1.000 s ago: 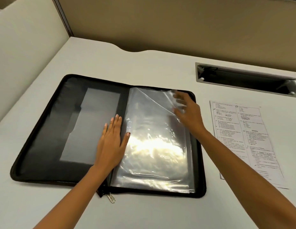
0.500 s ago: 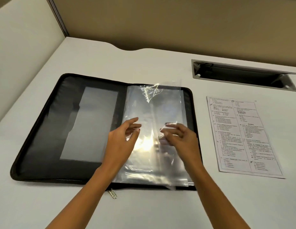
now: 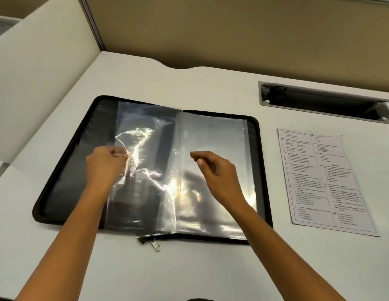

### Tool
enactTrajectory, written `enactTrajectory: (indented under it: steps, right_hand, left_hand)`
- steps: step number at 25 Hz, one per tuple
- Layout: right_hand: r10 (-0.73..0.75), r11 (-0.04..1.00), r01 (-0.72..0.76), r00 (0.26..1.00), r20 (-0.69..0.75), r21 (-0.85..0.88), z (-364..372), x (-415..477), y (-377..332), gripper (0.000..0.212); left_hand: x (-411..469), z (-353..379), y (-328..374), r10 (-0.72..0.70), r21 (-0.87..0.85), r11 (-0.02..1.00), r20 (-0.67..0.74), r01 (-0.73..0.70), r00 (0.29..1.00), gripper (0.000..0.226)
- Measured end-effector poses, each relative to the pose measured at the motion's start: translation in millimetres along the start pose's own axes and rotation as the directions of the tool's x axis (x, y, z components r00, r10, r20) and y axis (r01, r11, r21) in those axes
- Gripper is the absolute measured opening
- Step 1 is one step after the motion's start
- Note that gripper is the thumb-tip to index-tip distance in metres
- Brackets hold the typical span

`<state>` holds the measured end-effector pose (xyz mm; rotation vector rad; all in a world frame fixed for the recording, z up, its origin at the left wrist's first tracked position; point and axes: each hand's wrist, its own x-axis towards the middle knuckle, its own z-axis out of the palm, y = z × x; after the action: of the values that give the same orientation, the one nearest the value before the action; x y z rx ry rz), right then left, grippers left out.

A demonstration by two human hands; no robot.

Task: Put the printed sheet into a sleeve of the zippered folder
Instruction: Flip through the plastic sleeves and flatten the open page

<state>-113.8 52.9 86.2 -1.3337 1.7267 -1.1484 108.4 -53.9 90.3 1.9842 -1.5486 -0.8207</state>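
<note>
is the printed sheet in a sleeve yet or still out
Still out. The printed sheet lies flat on the desk, right of the open zippered folder; neither hand touches it.

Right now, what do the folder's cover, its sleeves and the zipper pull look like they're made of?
Folder cover: black woven fabric, probably; matte, soft sheen. Sleeves: thin clear plastic; glare and wrinkles show. Zipper pull: looks like metal, silvery and shiny.

One zippered folder (image 3: 65, 185), open, centre of the surface (image 3: 189, 268). One printed sheet (image 3: 326, 181) at 3 o'clock. Two hands: left (image 3: 104, 164), right (image 3: 217, 172). One zipper pull (image 3: 155, 245) at 6. One recessed cable tray (image 3: 326, 101) at 1–2. Clear sleeves: several, count unclear.
</note>
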Motion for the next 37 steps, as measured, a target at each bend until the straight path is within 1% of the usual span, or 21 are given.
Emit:
enactTrajectory:
  steps: [2,3,5,6,8,10,12,14,16,18,20,22,23,25,26,27,29,30,32,35,37]
  right_hand:
    - [0.019,0.998,-0.022,0.999,-0.05,-0.06,-15.4,14.8,15.8,0.024]
    - [0.025,0.996,-0.031,0.997,-0.072,-0.089,-22.3,23.3,23.7,0.024]
    - [0.022,0.989,-0.039,0.994,-0.112,-0.145,-34.4,42.0,39.2,0.025]
    - [0.016,0.984,-0.038,0.992,-0.126,-0.176,-40.0,51.6,46.5,0.026]
    - [0.003,0.961,-0.039,0.992,-0.13,-0.275,-49.8,71.0,60.6,0.03]
    - [0.02,0.918,-0.053,0.996,-0.089,-0.394,-59.6,90.5,73.6,0.04]
    - [0.028,0.871,-0.038,0.999,-0.028,-0.49,-69.9,106.2,83.5,0.052]
    - [0.047,0.823,-0.026,0.999,0.023,-0.567,-79.6,116.9,92.2,0.064]
    - [0.081,0.767,-0.019,0.994,0.068,-0.641,-85.6,123.0,99.3,0.07]
    - [0.086,0.716,0.011,0.991,0.104,-0.698,-87.6,125.1,102.0,0.069]
    - [0.003,0.702,0.092,0.991,0.132,-0.706,-88.0,123.8,100.0,0.062]
    - [-0.093,0.769,0.149,0.988,0.122,-0.622,-87.8,114.9,93.2,0.053]
    - [-0.09,0.849,0.116,0.993,0.075,-0.516,-87.3,107.5,86.9,0.048]
    - [0.01,0.982,-0.014,1.0,-0.021,-0.189,-84.8,89.0,71.9,0.038]
    - [0.082,0.997,-0.082,0.996,-0.043,-0.007,-83.3,78.4,65.5,0.036]
    - [0.163,0.975,-0.154,0.986,-0.045,0.158,-81.8,67.0,60.7,0.039]
    - [0.296,0.871,-0.276,0.955,0.016,0.407,-78.1,40.3,51.5,0.053]
    - [0.333,0.826,-0.317,0.942,0.05,0.466,-75.3,26.7,48.3,0.061]
    - [0.344,0.799,-0.341,0.935,0.088,0.496,-67.6,2.3,43.5,0.067]
    - [0.26,0.836,-0.271,0.961,0.091,0.477,-52.2,-22.5,33.4,0.057]
    - [0.18,0.869,-0.219,0.975,0.128,0.445,-37.4,-31.7,23.1,0.053]
  left_hand:
    - [11.3,-3.4,-9.4,0.027,0.221,0.975,-0.195,0.017,0.98,0.028]
    - [13.0,-1.2,-11.4,0.065,0.291,0.957,-0.261,0.014,0.963,0.036]
    - [9.8,8.5,-9.1,0.186,0.319,0.943,-0.278,-0.092,0.943,0.052]
    - [5.0,16.4,-5.8,0.247,0.311,0.935,-0.229,-0.169,0.942,0.057]
    - [-8.3,37.8,-3.6,0.372,0.286,0.894,-0.05,-0.344,0.927,0.06]
    - [-23.5,60.2,-5.8,0.5,0.304,0.797,0.15,-0.522,0.853,0.063]
    - [-33.6,77.6,-14.4,0.59,0.331,0.686,0.267,-0.648,0.762,0.064]
    - [-37.2,86.8,-24.3,0.609,0.355,0.632,0.322,-0.688,0.725,0.066]
    - [-36.8,89.7,-33.4,0.593,0.388,0.618,0.34,-0.684,0.729,0.067]
    - [-35.9,89.8,-37.0,0.581,0.404,0.624,0.333,-0.669,0.743,0.067]
    - [-35.2,89.9,-36.4,0.574,0.395,0.638,0.329,-0.661,0.75,0.067]
    - [-36.9,89.5,-34.3,0.575,0.362,0.662,0.316,-0.657,0.754,0.068]
    - [-38.4,89.1,-33.1,0.578,0.327,0.685,0.301,-0.651,0.759,0.067]
    - [-42.2,87.7,-29.6,0.582,0.238,0.734,0.261,-0.636,0.77,0.065]
    - [-44.3,87.5,-26.8,0.585,0.198,0.751,0.244,-0.63,0.774,0.063]
    - [-46.4,87.6,-23.7,0.588,0.169,0.76,0.23,-0.627,0.775,0.061]
    - [-52.8,88.1,-16.5,0.596,0.135,0.768,0.21,-0.626,0.775,0.058]
    - [-57.6,88.5,-12.3,0.594,0.106,0.778,0.199,-0.62,0.779,0.056]
    - [-70.3,87.9,-1.2,0.572,-0.017,0.815,0.184,-0.579,0.799,0.05]
    - [-89.9,83.4,19.7,0.506,-0.268,0.854,0.234,-0.445,0.83,0.045]
    - [-97.1,78.5,32.6,0.439,-0.42,0.857,0.291,-0.298,0.85,0.048]
